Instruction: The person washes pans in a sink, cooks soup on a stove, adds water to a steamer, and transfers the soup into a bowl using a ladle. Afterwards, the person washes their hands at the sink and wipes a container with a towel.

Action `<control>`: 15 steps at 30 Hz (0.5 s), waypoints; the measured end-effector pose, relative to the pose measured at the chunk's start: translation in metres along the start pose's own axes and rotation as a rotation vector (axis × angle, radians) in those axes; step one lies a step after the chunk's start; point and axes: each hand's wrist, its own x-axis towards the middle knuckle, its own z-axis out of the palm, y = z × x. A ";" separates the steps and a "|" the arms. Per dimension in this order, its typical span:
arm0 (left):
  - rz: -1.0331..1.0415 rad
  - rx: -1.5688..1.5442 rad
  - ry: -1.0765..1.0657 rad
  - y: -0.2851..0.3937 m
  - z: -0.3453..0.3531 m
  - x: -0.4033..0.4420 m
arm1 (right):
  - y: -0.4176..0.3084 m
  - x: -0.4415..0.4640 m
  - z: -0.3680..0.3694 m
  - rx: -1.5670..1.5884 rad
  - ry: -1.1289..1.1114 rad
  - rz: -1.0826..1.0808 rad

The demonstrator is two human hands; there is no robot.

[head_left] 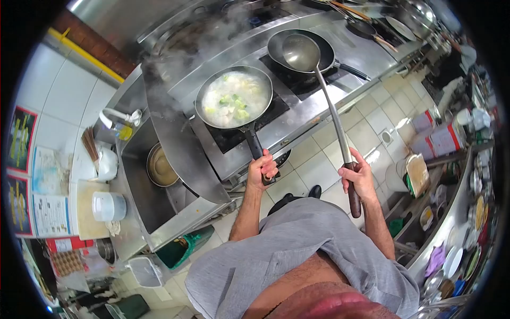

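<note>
My left hand (pixel 263 169) is wrapped round the black handle of a frying pan (pixel 200 106) on the left burner. In that pan, pale bubbling liquid with green broccoli pieces (pixel 234 105) gives off steam. My right hand (pixel 358 178) grips the dark handle of a long metal ladle (pixel 330 101). The ladle's bowl is over a second frying pan (pixel 276 40), which sits on the right burner with its handle pointing right. Whether the bowl touches that pan I cannot tell.
Left of the stove, behind a metal splash guard (pixel 178 117), a sink (pixel 135 175) holds a pan of cloudy liquid (pixel 163 165). A white tub (pixel 109 206) stands beside it. More pans (pixel 364 29) lie at the stove's far right. Crowded shelving (pixel 451 186) runs along my right.
</note>
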 end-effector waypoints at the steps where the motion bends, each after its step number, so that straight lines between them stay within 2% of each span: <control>1: -0.013 0.007 -0.017 0.000 0.010 -0.006 | -0.001 -0.006 -0.002 0.012 0.037 -0.018; 8: -0.143 0.069 -0.126 -0.010 0.074 -0.031 | -0.023 -0.056 -0.028 0.141 0.230 -0.125; 11: -0.280 -0.015 -0.186 -0.023 0.103 -0.035 | -0.018 -0.079 -0.049 0.213 0.319 -0.156; 15: -0.355 0.146 -0.394 -0.073 0.148 -0.023 | -0.013 -0.118 -0.095 0.377 0.358 -0.296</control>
